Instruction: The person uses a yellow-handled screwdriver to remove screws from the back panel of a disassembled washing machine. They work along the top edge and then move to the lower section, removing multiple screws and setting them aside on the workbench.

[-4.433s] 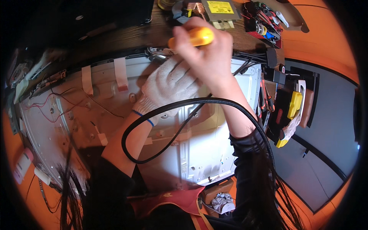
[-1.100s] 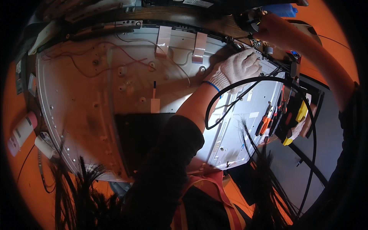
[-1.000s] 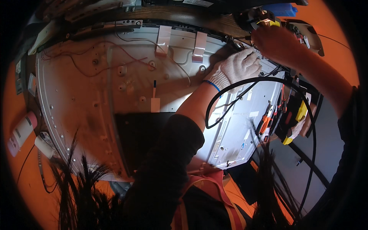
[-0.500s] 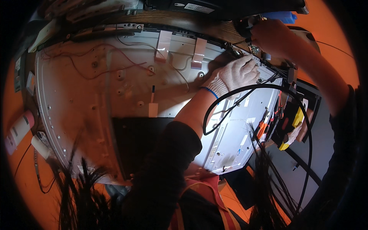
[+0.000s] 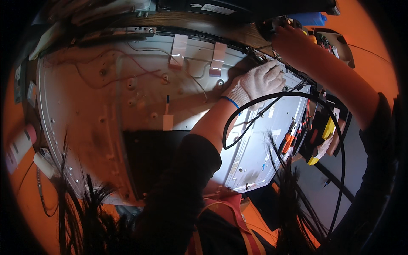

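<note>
A large pale metal panel (image 5: pixel 140 95), like the back chassis of a flat screen, lies before me. My left hand (image 5: pixel 259 83), in a white knit glove with a blue band at the wrist, rests at its far right edge. The fingers are bent and pressed together; whatever is under them is hidden. My bare right hand (image 5: pixel 293 42) is just beyond that edge, closed around a dark thing (image 5: pixel 273 27) whose kind I cannot make out. A thick black cable (image 5: pixel 289 94) loops over the panel beside my left forearm.
Two ribbon strips (image 5: pixel 178 50) hang over the panel's far edge, with thin red wires (image 5: pixel 123 53) at left. Orange-handled pliers (image 5: pixel 289 142) lie along the right side. A black housing (image 5: pixel 238 10) stands at the back, near a blue object (image 5: pixel 308 18) and an open container (image 5: pixel 338 46).
My right hand has shifted slightly left and away from me, uncovering more of the container behind it. My left hand stays at the panel's edge. The view has shifted slightly.
</note>
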Available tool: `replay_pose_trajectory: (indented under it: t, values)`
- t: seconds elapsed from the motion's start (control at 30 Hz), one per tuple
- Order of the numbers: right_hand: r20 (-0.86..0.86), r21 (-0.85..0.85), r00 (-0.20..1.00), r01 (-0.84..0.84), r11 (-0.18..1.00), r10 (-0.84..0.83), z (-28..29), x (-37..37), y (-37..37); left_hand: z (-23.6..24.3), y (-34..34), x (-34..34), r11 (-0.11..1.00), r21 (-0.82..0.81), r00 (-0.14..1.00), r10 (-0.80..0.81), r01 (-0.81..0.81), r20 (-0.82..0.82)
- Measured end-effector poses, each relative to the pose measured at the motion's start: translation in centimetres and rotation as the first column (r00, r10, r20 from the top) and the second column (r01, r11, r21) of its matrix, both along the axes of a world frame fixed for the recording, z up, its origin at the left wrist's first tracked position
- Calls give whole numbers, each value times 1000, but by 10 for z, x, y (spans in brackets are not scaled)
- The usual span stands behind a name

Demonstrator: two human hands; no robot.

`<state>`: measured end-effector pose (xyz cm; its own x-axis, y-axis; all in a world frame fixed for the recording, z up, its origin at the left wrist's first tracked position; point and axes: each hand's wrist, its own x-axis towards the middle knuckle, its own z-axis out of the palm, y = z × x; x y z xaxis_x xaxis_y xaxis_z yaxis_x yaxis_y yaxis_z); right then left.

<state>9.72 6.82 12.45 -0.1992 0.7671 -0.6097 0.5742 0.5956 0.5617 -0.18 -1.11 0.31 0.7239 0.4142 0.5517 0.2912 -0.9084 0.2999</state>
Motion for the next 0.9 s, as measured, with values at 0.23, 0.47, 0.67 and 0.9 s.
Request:
replay_pose_trajectory:
  t: [0.23, 0.47, 0.67, 0.9]
  values:
    - [54, 229, 719, -684, 693, 692, -14, -14, -13, -2, -2, 5, 999, 31, 999, 31, -30, -40]
    - [-330, 255, 806, -426, 868, 492, -12, 10, -4, -5, 2, 9, 998, 56, 1000, 8, -10, 27]
    - [-651, 229, 755, 290, 929, -75, -9, 64, -40, 9, 8, 0, 992, -19, 992, -123, 123, 19]
    - [-769, -43, 522, 533, 845, -369, -22, 71, -65, 22, 8, -3, 993, -20, 982, -116, 114, -148]
